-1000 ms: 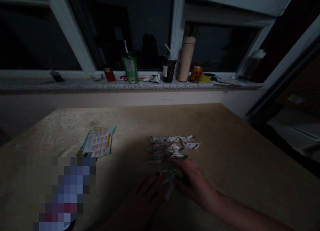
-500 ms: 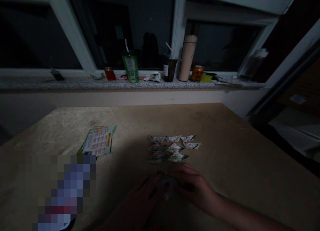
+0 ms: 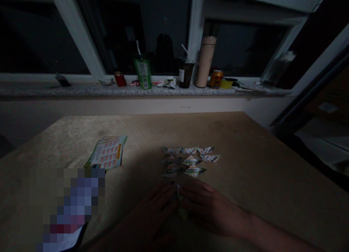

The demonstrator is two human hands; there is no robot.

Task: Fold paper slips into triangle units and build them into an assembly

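My left hand (image 3: 159, 201) and my right hand (image 3: 208, 204) lie close together near the front of the table, gripping a small folded paper (image 3: 183, 209) from either side. Fingers cover most of that paper; a pale upper edge and a greenish lower tip show between them. Just beyond my fingertips sit several small paper boats (image 3: 194, 171), folded from printed sheets and set in rough rows. A stack of printed leaflets (image 3: 107, 153) lies to the left, apart from both hands. Deep shadow blurs the left hand's outline.
A pixelated, blurred object (image 3: 77, 208) lies at the front left of the brown table (image 3: 253, 164). Along the windowsill (image 3: 152, 92) stand a green cup (image 3: 143, 74), a dark cup (image 3: 186, 75) with a straw, a tall flask (image 3: 205, 63), an orange can (image 3: 216, 79) and a red jar (image 3: 120, 79).
The folded paper has turned, its lower tip now greenish. My right fingers have straightened and lie flatter over it, and the left hand has shifted slightly. The paper boats have stayed put.
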